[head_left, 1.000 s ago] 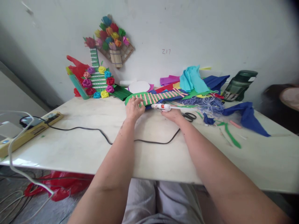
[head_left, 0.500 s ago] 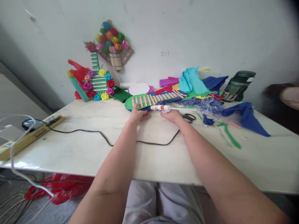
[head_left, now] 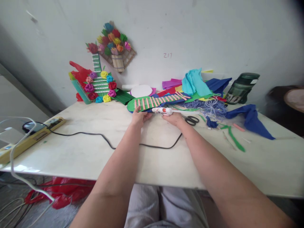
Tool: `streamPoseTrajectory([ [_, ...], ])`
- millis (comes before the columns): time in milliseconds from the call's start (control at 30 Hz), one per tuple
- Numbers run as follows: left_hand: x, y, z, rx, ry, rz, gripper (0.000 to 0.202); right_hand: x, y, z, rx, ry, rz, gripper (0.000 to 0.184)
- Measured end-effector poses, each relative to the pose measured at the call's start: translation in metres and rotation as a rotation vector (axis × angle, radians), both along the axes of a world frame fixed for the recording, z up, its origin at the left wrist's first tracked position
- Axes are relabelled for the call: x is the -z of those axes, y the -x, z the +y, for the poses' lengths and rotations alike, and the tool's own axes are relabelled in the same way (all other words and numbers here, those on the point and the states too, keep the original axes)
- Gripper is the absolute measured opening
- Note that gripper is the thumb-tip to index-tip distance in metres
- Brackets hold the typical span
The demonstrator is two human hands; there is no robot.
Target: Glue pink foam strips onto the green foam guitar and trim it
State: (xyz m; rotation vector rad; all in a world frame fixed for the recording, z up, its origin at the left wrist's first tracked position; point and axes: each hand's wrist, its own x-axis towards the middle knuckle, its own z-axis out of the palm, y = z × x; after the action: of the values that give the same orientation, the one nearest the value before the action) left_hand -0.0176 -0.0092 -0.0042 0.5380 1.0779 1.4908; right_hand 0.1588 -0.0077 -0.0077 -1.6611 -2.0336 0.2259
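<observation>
A green guitar-shaped craft piece [head_left: 131, 104] with pink strips and white strings lies near the back of the table, its narrow end to the right. My left hand [head_left: 140, 117] grips its near edge at the wide end, thumb on top and fingers beneath. In my right hand [head_left: 174, 119] is a white hot glue gun [head_left: 162, 110], its tip pointing left along the near side of the craft piece. A glue stick [head_left: 187, 110] projects from the gun's rear. Scissors with black handles [head_left: 192, 120] lie beside my right wrist.
A flower-trimmed guitar craft [head_left: 101, 83] leans on the wall at left. Blue yarn [head_left: 213, 108], coloured paper [head_left: 196, 82] and a dark bottle [head_left: 242, 87] crowd the back right. A black cord [head_left: 83, 133] crosses the table from a power strip [head_left: 40, 134].
My right hand and the glue gun have shifted very slightly left. My left hand stays on the craft piece, which has hardly moved.
</observation>
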Motion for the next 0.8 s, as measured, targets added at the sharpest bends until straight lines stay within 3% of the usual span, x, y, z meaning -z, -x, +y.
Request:
streamPoseTrajectory([
  [533, -0.004, 0.000, 0.002, -0.046, 0.061, 0.075, 0.066, 0.011, 0.007, 0.009, -0.050, -0.042, 0.022, 0.023],
  [800, 0.002, 0.002, 0.007, -0.040, 0.051, 0.094, 0.051, 0.004, 0.015, 0.003, -0.006, -0.021, -0.042, 0.029],
])
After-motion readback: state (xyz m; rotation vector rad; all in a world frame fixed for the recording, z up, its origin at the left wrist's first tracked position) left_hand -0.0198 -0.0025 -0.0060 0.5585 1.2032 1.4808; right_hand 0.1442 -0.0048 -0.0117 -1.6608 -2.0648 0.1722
